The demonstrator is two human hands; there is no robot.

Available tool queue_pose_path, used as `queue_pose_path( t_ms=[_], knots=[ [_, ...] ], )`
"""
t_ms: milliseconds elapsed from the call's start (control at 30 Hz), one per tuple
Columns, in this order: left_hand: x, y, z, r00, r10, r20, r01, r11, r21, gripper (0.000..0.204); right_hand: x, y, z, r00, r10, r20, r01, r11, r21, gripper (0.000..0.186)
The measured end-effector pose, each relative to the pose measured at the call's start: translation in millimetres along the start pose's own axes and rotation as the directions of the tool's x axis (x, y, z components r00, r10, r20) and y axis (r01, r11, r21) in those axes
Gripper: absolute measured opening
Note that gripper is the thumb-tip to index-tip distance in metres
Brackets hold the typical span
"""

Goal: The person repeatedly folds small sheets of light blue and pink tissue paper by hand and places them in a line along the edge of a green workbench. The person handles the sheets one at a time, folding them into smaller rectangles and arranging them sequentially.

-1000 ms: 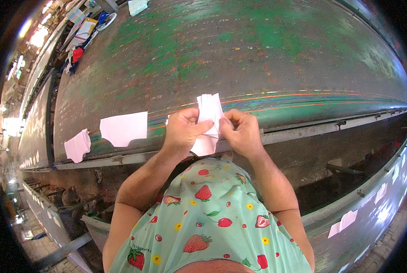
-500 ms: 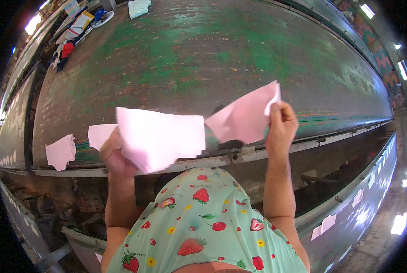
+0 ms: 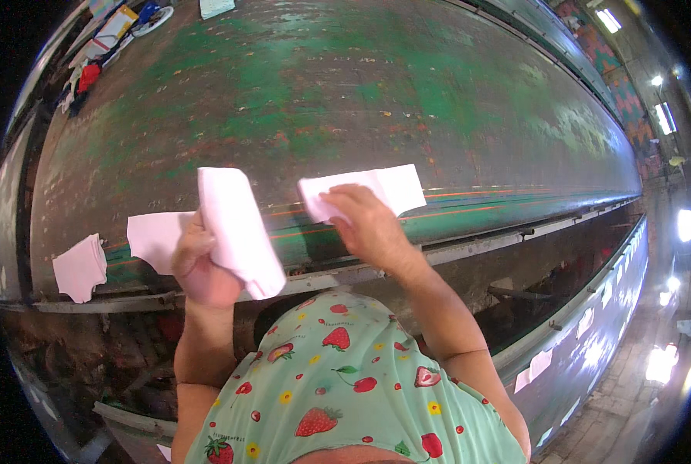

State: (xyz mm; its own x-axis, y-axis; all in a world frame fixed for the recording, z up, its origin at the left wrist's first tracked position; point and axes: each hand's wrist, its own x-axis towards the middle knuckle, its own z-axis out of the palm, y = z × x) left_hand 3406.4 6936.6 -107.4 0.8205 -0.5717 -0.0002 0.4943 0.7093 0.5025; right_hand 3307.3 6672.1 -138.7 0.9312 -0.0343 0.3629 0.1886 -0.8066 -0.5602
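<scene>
Two pale pink cloths, a flat one (image 3: pixel 154 236) and a small stack (image 3: pixel 81 268), are lying at left along the near edge of the desk (image 3: pixel 284 100), beside the metal rail (image 3: pixel 469 249). The left hand (image 3: pixel 206 263) is gripping a folded bundle (image 3: pixel 241 228) upright, seemingly keeping it off the surface. The right hand (image 3: pixel 372 228) is bending over another cloth (image 3: pixel 398 185), perhaps steadying it; whether it is pinching, I cannot tell. Room for sliding is extending rightward and beyond.

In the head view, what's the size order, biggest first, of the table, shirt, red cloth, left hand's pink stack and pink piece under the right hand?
1. Table
2. Shirt
3. Left hand's pink stack and right hand's pink piece: too alike to rank
4. Red cloth
</scene>
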Motion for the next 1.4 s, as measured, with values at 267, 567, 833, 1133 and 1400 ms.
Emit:
queue_pose_path(
  t_ms=[267, 567, 833, 1133, 1400],
  knots=[
    [21, -93, 75, 0.976, -0.217, 0.024, 0.2, 0.934, 0.296, 0.039, -40, 20, -68, 0.956, 0.268, -0.118, -0.152, 0.798, 0.583, 0.022],
    [53, -269, 167, 0.974, -0.222, -0.04, 0.209, 0.824, 0.527, 0.026, -121, 95, -185, 0.921, 0.326, -0.214, -0.169, 0.827, 0.537, 0.025],
    [53, -377, 225, 0.964, -0.253, -0.083, 0.256, 0.788, 0.56, 0.024, -188, 179, -245, 0.879, 0.426, -0.214, -0.278, 0.823, 0.495, 0.007],
    [45, -423, 249, 0.98, -0.167, -0.105, 0.195, 0.732, 0.652, 0.024, -213, 207, -270, 0.847, 0.531, -0.033, -0.29, 0.512, 0.808, 0.008],
    [35, -452, 249, 0.972, -0.166, -0.164, 0.233, 0.716, 0.658, 0.024, -235, 232, -270, 0.825, 0.559, 0.08, -0.428, 0.526, 0.735, 0.012]
  ],
)
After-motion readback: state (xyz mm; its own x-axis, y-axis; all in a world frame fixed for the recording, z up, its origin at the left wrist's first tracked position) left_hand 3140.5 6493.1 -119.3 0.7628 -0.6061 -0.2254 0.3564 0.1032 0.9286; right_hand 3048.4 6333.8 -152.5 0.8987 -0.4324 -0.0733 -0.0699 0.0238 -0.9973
